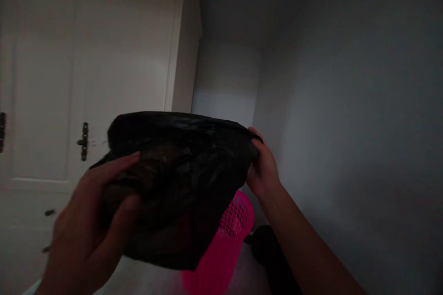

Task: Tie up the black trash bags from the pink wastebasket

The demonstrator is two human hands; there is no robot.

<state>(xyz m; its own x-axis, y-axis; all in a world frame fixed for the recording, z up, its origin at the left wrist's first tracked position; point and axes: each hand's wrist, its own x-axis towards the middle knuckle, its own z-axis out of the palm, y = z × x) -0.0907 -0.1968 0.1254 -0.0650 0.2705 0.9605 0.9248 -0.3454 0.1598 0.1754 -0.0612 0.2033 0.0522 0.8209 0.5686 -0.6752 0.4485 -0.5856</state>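
Note:
A thin black plastic bag (pixel 207 170) is spread between my two hands in the middle of the view. My left hand (pixel 86 226) grips its left side, thumb and forefinger on the crumpled plastic, the other fingers hidden. At the far right end of the bag, my right hand (pixel 265 166) is closed on the edge, with the plastic between its fingers. Below and behind the bag stands a bright pink basket (pixel 221 253) with a perforated wall, partly covered by the bag.
On the left stands a white wardrobe (pixel 128 46) with dark metal handles (pixel 84 142) and drawers below. A grey wall (pixel 356 101) runs along the right. Some dark thing (pixel 268 249) that I cannot make out lies on the floor beside the basket.

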